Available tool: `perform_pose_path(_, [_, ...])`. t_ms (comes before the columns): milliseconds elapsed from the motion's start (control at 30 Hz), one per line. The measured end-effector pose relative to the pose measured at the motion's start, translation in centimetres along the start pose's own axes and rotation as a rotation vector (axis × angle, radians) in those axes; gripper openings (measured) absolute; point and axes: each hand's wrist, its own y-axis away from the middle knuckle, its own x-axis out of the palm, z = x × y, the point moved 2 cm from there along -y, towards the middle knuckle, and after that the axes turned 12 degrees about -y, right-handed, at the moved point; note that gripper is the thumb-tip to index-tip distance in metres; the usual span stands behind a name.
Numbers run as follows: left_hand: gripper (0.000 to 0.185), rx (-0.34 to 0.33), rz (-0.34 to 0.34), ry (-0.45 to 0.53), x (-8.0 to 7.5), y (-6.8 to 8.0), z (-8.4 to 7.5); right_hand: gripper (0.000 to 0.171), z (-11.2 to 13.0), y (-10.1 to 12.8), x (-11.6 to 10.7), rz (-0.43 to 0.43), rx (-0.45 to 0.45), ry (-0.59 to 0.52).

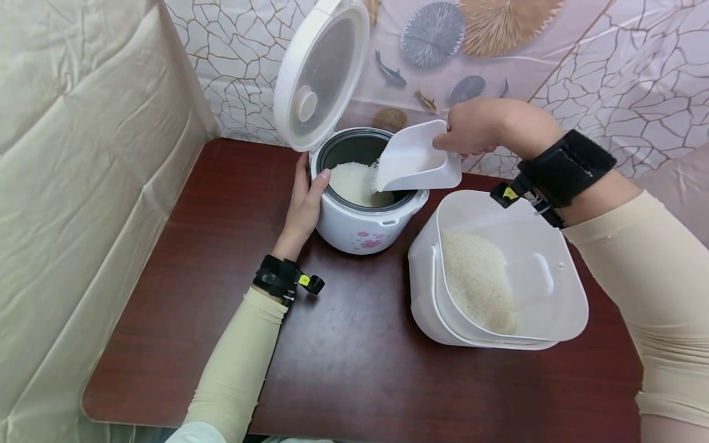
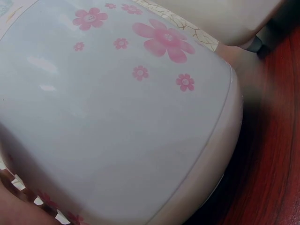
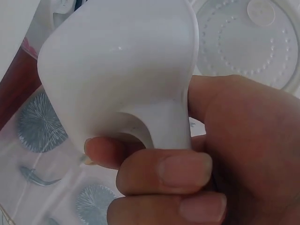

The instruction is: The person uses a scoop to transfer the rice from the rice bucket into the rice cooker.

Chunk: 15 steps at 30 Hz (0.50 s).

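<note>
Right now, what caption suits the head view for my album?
Right hand tips rice from a white scoop into a cooker; left hand rests against its side.

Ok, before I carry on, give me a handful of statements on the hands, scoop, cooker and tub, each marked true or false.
1. The right hand holds the scoop with its mouth over the cooker. True.
2. The cooker's lid is closed. False: the lid stands open.
3. The left hand touches the side of the cooker. True.
4. The tub has nothing in it. False: rice lies in the tub.
5. Pink flowers decorate the outside of the cooker. True.
6. The tub stands left of the cooker in the head view. False: it stands to the right.
</note>
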Motion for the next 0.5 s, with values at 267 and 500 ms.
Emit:
perform_pose_path(267, [0.083, 0.006, -0.002, -0.010, 0.1, -0.1, 0.3, 0.055, 0.8, 0.7, 0.2, -0.105, 0.015, 0.130])
perform_pose_path(500, [0.083, 0.005, -0.001, -0.001, 0.0, -0.1, 0.3, 0.049, 2.0, 1.9, 0.6, -0.206, 0.061, 0.154])
